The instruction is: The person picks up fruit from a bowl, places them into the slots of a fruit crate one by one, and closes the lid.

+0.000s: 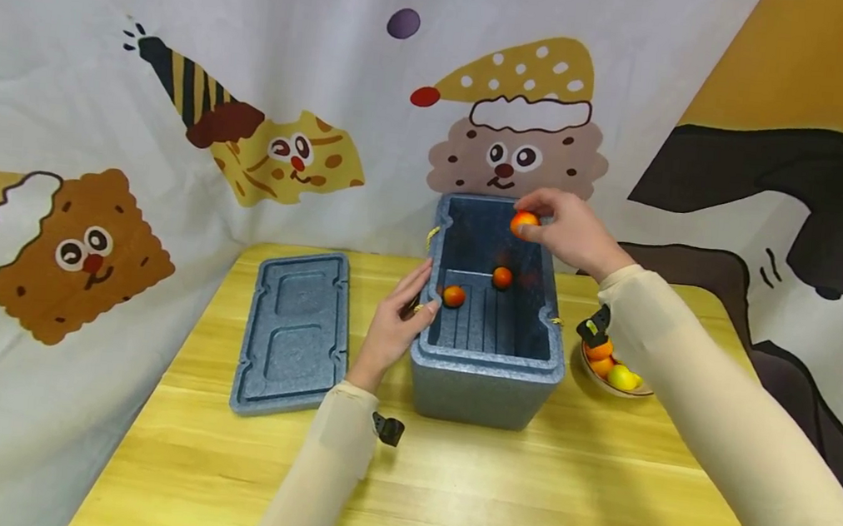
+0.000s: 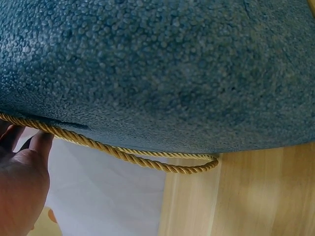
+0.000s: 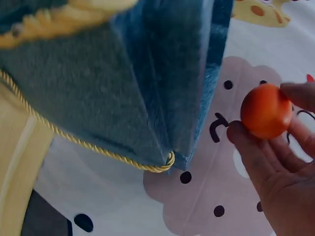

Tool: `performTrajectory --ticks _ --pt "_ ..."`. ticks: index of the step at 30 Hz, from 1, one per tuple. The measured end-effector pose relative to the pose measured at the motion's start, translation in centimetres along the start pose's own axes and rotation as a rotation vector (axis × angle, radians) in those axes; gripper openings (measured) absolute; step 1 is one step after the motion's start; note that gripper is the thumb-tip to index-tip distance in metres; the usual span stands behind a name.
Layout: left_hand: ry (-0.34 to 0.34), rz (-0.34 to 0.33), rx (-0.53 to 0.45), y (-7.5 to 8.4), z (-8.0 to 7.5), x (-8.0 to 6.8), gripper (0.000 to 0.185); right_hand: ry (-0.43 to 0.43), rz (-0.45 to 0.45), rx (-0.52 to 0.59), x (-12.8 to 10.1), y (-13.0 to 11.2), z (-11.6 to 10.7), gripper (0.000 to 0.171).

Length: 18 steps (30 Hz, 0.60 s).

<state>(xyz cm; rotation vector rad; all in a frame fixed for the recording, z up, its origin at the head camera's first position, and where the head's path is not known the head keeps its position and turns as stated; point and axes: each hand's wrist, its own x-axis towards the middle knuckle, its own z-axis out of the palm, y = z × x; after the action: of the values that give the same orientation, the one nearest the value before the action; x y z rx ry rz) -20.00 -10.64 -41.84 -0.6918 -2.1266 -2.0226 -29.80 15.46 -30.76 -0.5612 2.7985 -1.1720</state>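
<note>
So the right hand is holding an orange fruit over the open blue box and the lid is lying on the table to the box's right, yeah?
Not quite: the lid lies to the left of the blue box, as the head view shows. The right hand does hold the orange fruit over it.

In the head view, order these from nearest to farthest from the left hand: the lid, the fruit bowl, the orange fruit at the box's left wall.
From the left hand:
1. Orange fruit, inside the box, beside the fingertips.
2. Lid, flat on the table, to the left.
3. Fruit bowl, right of the box.
</note>
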Motion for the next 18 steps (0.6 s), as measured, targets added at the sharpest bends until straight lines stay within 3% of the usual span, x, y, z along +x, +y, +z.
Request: performTrajectory --ticks 7,18 --pt "0.03 0.021 0.0 0.1 -0.1 0.1 0.051 -0.051 -0.048 -0.057 1.5 -0.8 0.5 0.032" --pt "0.004 0.023 0.002 0.1 0.2 -0.1 0.051 -0.16 0.018 -0.128 1.9 0.2 1.1 0.032"
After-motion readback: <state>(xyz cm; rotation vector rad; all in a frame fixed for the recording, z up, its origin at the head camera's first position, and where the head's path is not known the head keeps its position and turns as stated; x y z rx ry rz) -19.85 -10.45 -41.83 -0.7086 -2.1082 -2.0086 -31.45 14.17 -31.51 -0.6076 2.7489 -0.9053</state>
